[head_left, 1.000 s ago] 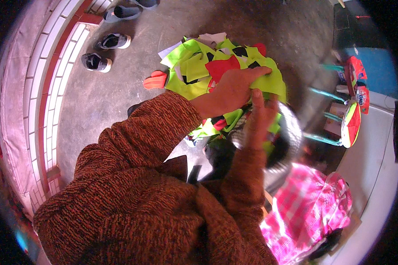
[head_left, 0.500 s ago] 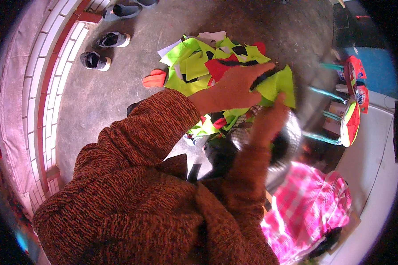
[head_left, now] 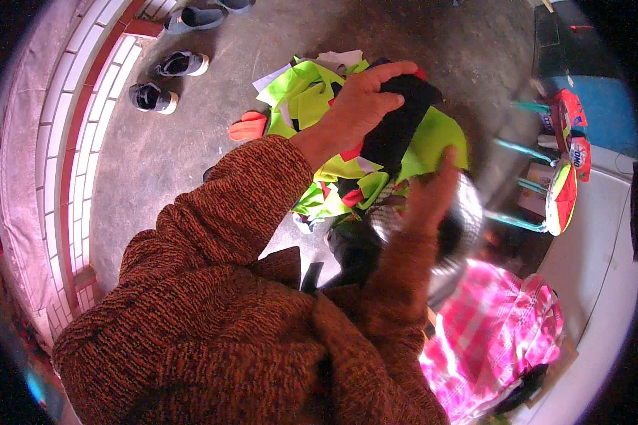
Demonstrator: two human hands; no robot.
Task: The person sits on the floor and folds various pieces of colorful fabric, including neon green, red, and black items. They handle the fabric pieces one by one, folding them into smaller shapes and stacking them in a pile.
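Observation:
My left hand is closed on the upper left edge of a black piece of cloth, thumb and fingers pinching it. My right hand, a little blurred, grips the lower edge of a lime-green piece of cloth. The black and lime pieces meet along one edge; whether they are joined or only overlap, I cannot tell. Below and left of them lies a heap of cloth scraps, mostly lime with some red, black and white.
A round metal mesh basket or guard stands by my right wrist. Pink checked cloth lies at lower right. Teal-legged stools stand at the right. Shoes and an orange-red piece lie on the floor at the left.
My left hand has moved up and left, away from the right hand. The black cloth now spreads out between them, and the lime piece hangs lower and flatter.

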